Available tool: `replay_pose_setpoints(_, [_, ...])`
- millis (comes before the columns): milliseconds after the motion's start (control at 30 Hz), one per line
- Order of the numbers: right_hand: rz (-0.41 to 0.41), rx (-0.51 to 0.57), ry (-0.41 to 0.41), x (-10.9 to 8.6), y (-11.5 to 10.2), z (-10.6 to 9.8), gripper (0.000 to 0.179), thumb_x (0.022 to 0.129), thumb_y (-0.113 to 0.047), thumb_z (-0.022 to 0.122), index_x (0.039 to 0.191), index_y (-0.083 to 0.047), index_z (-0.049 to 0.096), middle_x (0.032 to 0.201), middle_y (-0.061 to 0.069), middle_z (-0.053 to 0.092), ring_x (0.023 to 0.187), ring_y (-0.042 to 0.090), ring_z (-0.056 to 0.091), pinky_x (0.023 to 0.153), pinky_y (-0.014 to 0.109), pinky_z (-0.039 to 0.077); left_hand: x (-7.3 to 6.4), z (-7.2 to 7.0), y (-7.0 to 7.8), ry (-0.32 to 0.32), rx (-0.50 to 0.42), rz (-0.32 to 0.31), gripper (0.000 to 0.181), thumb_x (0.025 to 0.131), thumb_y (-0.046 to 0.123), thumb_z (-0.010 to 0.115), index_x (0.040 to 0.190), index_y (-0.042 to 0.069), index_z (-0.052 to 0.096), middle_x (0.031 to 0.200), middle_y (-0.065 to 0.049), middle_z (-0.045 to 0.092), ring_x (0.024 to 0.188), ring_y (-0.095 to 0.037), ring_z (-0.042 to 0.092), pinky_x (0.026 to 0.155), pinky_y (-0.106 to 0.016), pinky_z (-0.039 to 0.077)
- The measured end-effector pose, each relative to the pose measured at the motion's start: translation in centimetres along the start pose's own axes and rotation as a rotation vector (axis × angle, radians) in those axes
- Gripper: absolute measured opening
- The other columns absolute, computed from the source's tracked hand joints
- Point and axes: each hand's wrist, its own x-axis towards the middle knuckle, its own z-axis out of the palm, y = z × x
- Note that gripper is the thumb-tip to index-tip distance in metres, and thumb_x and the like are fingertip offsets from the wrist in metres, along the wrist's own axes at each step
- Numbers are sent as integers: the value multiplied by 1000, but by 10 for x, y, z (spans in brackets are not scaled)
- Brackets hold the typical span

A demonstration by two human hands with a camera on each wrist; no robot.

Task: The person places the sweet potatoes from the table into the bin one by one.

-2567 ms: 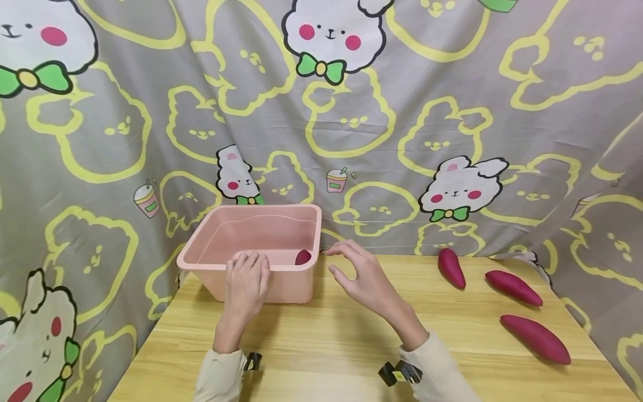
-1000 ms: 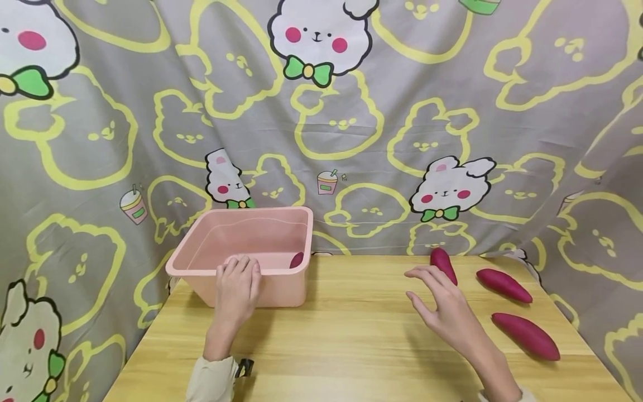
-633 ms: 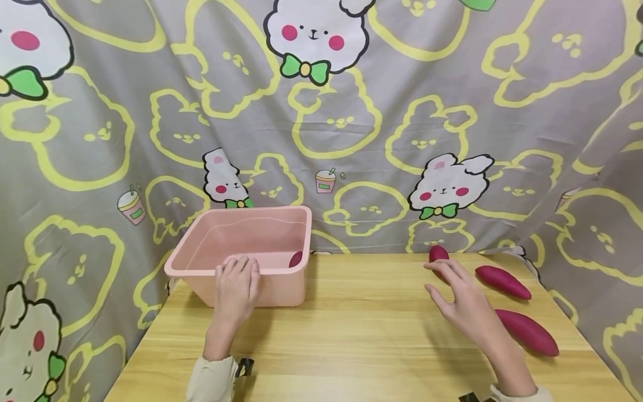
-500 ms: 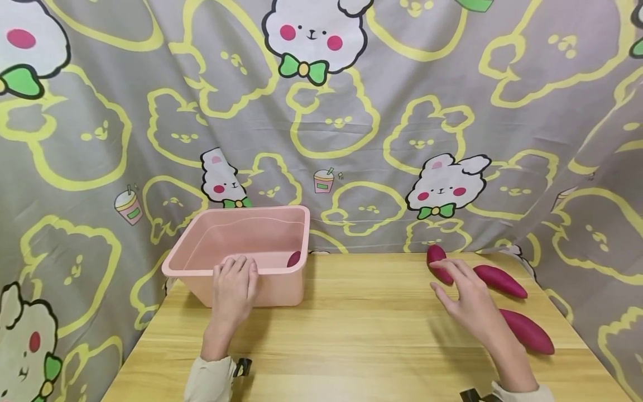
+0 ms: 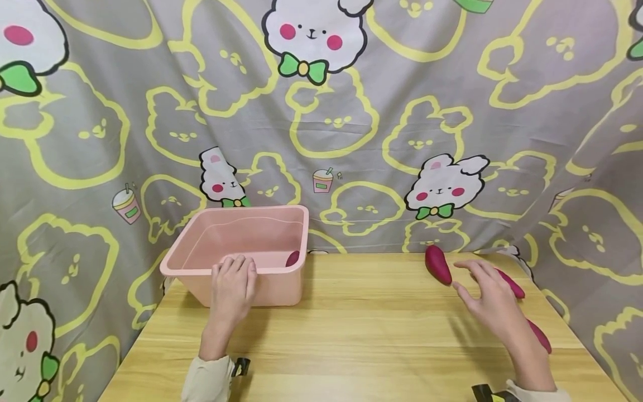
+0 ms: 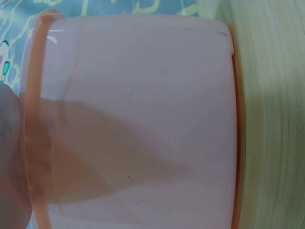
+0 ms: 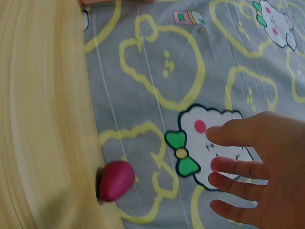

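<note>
My left hand [image 5: 233, 287] grips the near rim of a pink plastic basin [image 5: 278, 287], fingers curled over the edge. Inside, at the basin's right end, lies one purple-red sweet potato [image 5: 293, 258]. The left wrist view is mostly filled by the basin's outer wall [image 6: 143, 86]. Over the right side of the table, my right hand [image 5: 489, 296] hovers with spread fingers and holds nothing. Just left of its fingertips is a second sweet potato [image 5: 438, 264]. The hand and forearm partly cover two more, a farther sweet potato [image 5: 513, 283] and a nearer sweet potato [image 5: 541, 336].
A light wooden table [image 5: 351, 335] carries everything. Grey cartoon-printed cloth [image 5: 346, 218] hangs close behind it and at both sides. The basin stands near the back left, against the cloth.
My right hand has travelled from beside the basin to the right, past the leftmost sweet potato. My left hand stays on the rim. The camera view has shifted slightly.
</note>
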Motion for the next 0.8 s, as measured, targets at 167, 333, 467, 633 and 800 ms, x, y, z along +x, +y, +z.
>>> replay_pose_setpoints(167, [64,10,-23,-5,13,-10,46,80,0,82,122,-1,64,120,21,59,105,42,60,82,59,47,0,0,0,8,-2,1,35,107,24,35,91,7,61,92,-14,64,95,-40,56,80,-51,36])
replay_pose_setpoints(333, [132,18,-65,-11,29,-20,43,85,-5,79,124,-1,62,124,25,56,116,48,52,91,67,39,1,0,0,7,-2,2,35,107,24,35,91,7,61,91,-13,64,95,-40,56,80,-52,37])
replay_pose_setpoints(467, [165,15,-90,-17,41,-27,45,84,-7,80,125,-1,61,123,28,56,116,52,50,91,70,36,0,0,0,7,-3,1,35,107,23,35,91,7,61,93,-14,65,95,-40,56,80,-52,37])
replay_pose_setpoints(633, [199,4,-119,-24,53,-33,48,81,-5,81,124,1,60,123,31,56,114,57,49,89,71,35,-1,0,0,10,-2,-3,35,106,23,35,91,6,62,95,-15,66,96,-40,56,79,-52,37])
replay_pose_setpoints(800, [225,-20,-141,-31,64,-37,48,80,-6,82,122,0,60,115,31,57,106,54,54,83,66,39,0,1,0,13,-6,-3,35,106,23,35,91,6,62,96,-15,66,97,-41,56,80,-52,37])
